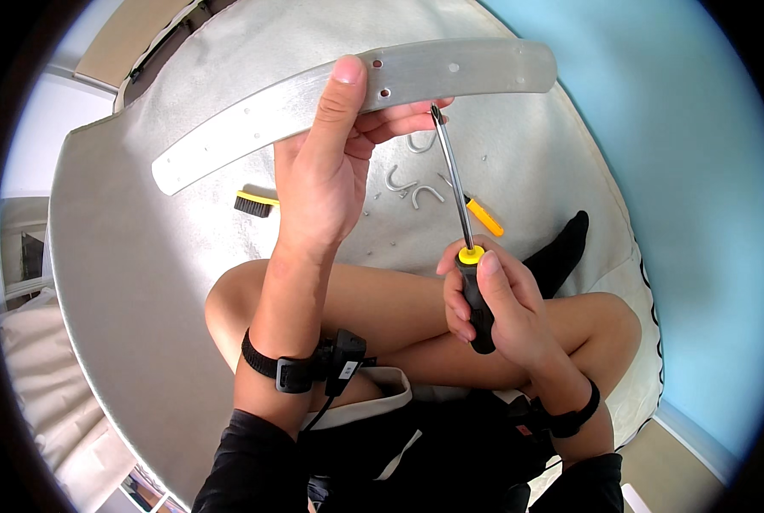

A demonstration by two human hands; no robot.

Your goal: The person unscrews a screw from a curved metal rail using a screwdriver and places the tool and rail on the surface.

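Observation:
A long, slightly curved metal plate (450, 68) with several small holes is held up by my left hand (326, 162), its thumb on the front face and its fingers behind. My right hand (506, 303) grips the black and yellow handle of a screwdriver (456, 179). The screwdriver's cross tip points up and sits just below the plate's lower edge, close to my left fingertips. Below the plate, several metal hooks (427, 196) lie on the pale padded surface, with tiny screws (367, 213) scattered around them.
A yellow-handled tool (486, 218) lies right of the hooks. To the left lies a brush (254, 203) with dark bristles, partly behind my left wrist. My crossed legs (373, 303) are on the pale surface (134, 222). A blue wall (655, 145) rises at the right.

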